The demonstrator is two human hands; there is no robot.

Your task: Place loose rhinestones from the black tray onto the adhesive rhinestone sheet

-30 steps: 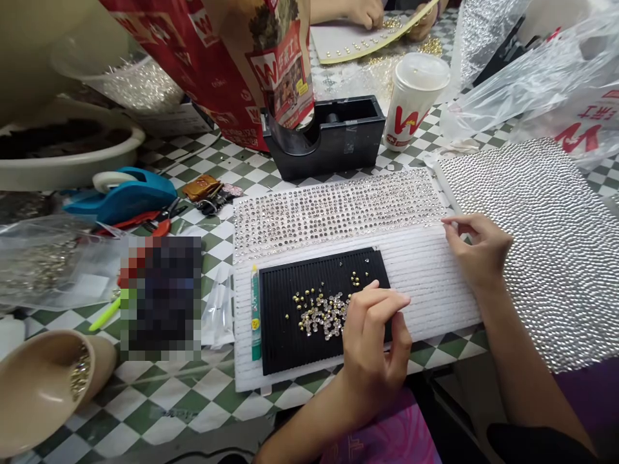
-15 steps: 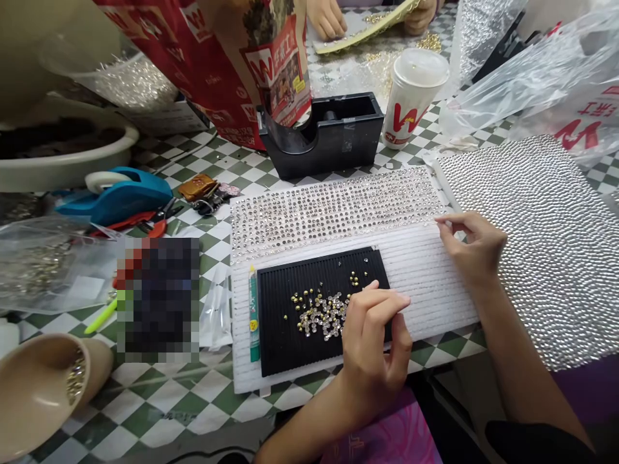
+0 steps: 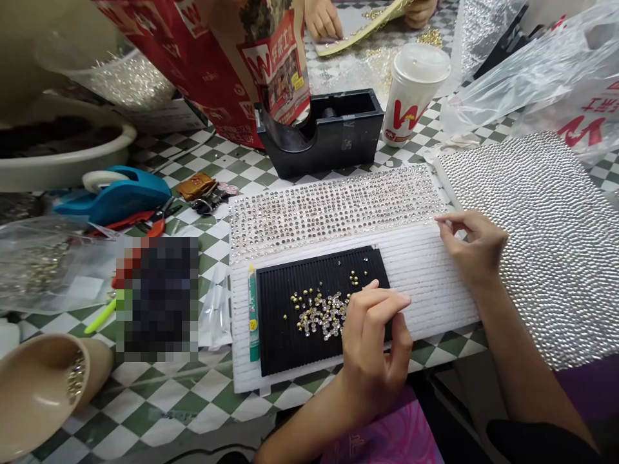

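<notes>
My right hand [image 3: 476, 248] pinches thumb and forefinger together at the right end of the front row on a rhinestone sheet [image 3: 329, 209]. Anything between those fingertips is too small to make out. Over the right side of a ribbed black tray [image 3: 285, 348] is my left hand [image 3: 374, 341], its fingers bent and the thumb folded in beneath them. What it holds, if anything, is hidden. Loose clear and gold-backed rhinestones [image 3: 324, 316] lie on the tray, partly behind this hand. Sheet and tray both rest on a white ridged foam board [image 3: 430, 283].
A green crayon-like stick [image 3: 254, 316] lies left of the tray. Behind stand a black tape dispenser [image 3: 333, 138] and a paper cup [image 3: 416, 96]. A silver studded sheet [image 3: 546, 245] lies right, a beige bowl [image 3: 39, 412] left. Another person's hand [image 3: 323, 19] is at the back.
Both hands keep the same pose and place. The view has shifted very slightly; at the back, the other person's hands and yellow sheet have moved a little.
</notes>
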